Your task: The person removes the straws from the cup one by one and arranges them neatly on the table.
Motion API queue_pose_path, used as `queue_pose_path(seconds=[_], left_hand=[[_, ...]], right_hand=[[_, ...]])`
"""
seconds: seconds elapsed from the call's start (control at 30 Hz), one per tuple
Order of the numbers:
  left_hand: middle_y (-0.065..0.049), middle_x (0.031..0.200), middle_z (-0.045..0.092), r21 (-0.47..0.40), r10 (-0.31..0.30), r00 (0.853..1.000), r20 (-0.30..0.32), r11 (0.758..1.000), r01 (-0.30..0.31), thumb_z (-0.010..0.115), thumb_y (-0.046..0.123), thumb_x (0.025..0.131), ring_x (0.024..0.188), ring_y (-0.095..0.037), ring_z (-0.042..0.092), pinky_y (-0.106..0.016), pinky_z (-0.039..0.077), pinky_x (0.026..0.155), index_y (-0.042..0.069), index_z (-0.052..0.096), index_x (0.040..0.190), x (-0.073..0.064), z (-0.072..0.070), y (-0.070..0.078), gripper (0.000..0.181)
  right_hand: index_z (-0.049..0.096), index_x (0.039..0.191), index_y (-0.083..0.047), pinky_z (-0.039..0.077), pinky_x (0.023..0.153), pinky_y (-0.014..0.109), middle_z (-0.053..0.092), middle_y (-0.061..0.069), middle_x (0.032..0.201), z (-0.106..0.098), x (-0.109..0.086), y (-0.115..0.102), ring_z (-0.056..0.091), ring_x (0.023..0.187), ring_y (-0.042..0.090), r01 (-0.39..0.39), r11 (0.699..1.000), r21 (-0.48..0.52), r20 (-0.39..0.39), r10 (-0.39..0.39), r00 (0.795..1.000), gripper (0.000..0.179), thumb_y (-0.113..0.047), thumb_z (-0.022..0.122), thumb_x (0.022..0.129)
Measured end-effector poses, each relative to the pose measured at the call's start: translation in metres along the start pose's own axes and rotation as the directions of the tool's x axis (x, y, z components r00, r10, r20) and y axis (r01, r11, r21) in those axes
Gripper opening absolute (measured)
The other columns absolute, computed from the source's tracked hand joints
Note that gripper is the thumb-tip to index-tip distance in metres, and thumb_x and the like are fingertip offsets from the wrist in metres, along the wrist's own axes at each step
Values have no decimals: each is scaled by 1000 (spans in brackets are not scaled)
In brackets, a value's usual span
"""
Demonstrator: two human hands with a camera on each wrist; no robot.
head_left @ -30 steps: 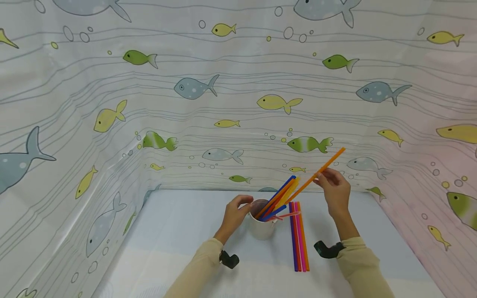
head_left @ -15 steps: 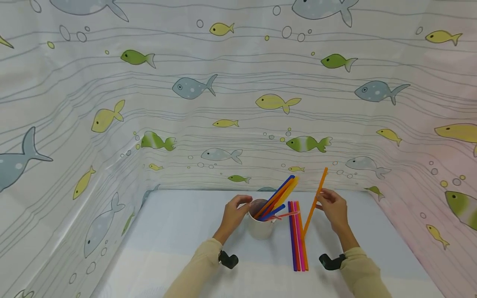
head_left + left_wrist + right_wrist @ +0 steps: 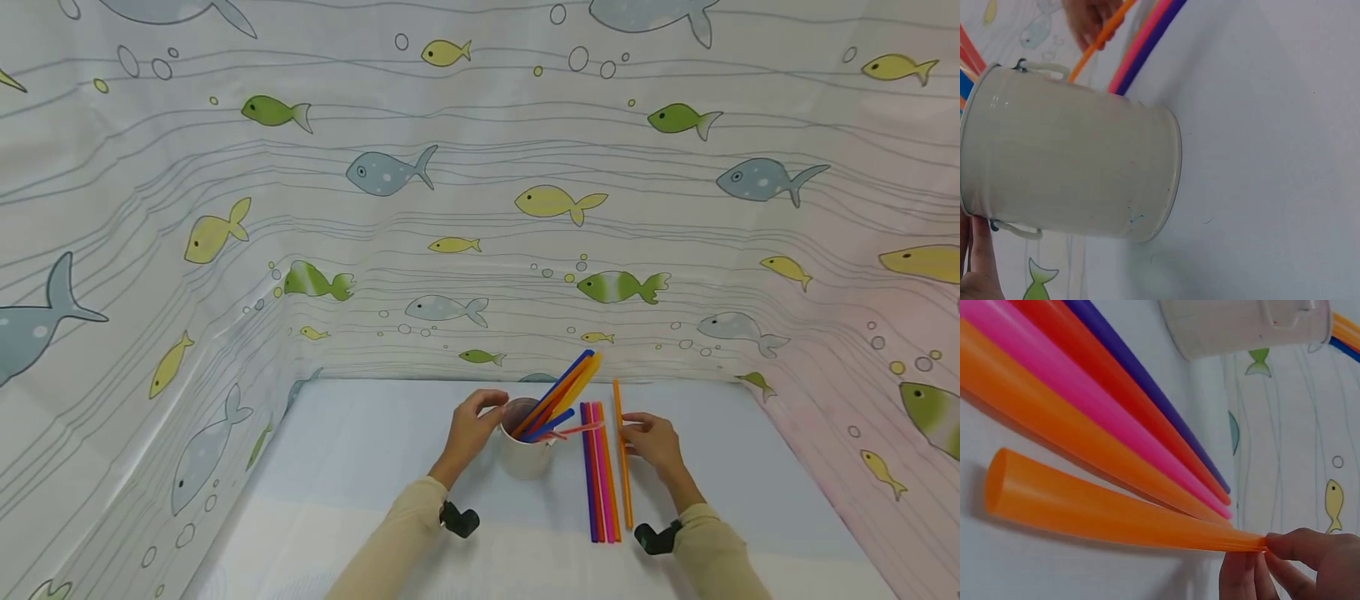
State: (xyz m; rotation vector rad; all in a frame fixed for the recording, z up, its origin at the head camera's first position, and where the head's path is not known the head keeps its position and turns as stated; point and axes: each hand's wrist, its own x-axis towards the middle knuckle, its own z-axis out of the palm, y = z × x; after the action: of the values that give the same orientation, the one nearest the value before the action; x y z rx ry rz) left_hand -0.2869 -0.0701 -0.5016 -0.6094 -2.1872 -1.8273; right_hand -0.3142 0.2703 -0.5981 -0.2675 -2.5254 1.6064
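Note:
My left hand (image 3: 472, 425) holds the rim of a small white metal bucket (image 3: 525, 461) with side handles (image 3: 1019, 229); its grip is partly hidden. Blue, orange, yellow and red straws (image 3: 577, 389) lean out of the bucket to the right. Thumb and fingers of my right hand (image 3: 654, 442) pinch an orange straw (image 3: 624, 475) near its middle. That straw's near end (image 3: 997, 484) is low over the table, just right of a row of straws. Purple (image 3: 588, 475), red, pink (image 3: 604, 483) and orange ones lie there side by side.
A pale cloth covers the table (image 3: 360, 500). Behind and at both sides rise curtain walls (image 3: 480, 275) printed with fish. A dark wrist camera (image 3: 459, 520) sits on the left cuff and another wrist camera (image 3: 657, 539) on the right.
My right hand has carried the orange straw from above the bucket to the right and down, turning it nearly parallel to the row. My left hand has stayed at the bucket.

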Motion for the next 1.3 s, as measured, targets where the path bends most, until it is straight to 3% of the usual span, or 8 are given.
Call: queue_pose_path(seconds=[0.2,0.43,0.6,0.83,1.07,1.3], left_hand=[[-18,103,57,-3,-20,1000,-1,1000,20,58,0,81,100,-30,53,-29,46,83,-3,56,106,-1,1,0,25],[-17,104,57,13,-40,999,7,999,40,57,2,82,101,-28,53,-27,46,82,-2,55,107,-2,1,2,25],[-17,104,57,20,-33,999,2,999,33,58,3,82,100,-29,53,-27,46,82,-3,56,106,-2,1,2,25],[-17,102,58,38,-2,1000,-15,999,2,59,3,82,98,-29,54,-28,47,80,-2,56,105,-2,1,1,24],[-20,103,56,-8,10,1000,2,1000,-10,58,1,81,99,-31,53,-28,47,80,-5,55,105,0,1,-1,25],[-17,103,57,-2,-17,1000,-5,1000,17,58,2,81,99,-29,53,-25,47,81,-3,56,105,-1,1,-1,25]], right_hand=[[58,106,1,50,45,24,63,16,86,-1,-29,-35,62,62,20,-65,998,-22,53,66,996,34,-16,64,77],[60,102,-4,49,48,22,63,11,84,8,-32,-32,58,58,12,-70,984,-161,-1,71,997,28,-20,63,78],[61,100,-3,50,50,25,63,10,84,11,-33,-29,57,60,12,-62,983,-172,1,63,998,27,-19,64,78],[61,97,-1,43,40,16,63,12,83,10,-34,-34,58,62,15,-50,984,-169,8,53,999,27,-18,65,77],[63,92,1,49,44,27,63,9,76,11,-35,-37,57,57,14,-16,979,-201,3,17,1000,25,-17,66,75],[63,89,1,49,45,27,62,8,72,13,-35,-36,57,55,14,3,978,-209,-6,-5,1000,21,-14,66,73]])
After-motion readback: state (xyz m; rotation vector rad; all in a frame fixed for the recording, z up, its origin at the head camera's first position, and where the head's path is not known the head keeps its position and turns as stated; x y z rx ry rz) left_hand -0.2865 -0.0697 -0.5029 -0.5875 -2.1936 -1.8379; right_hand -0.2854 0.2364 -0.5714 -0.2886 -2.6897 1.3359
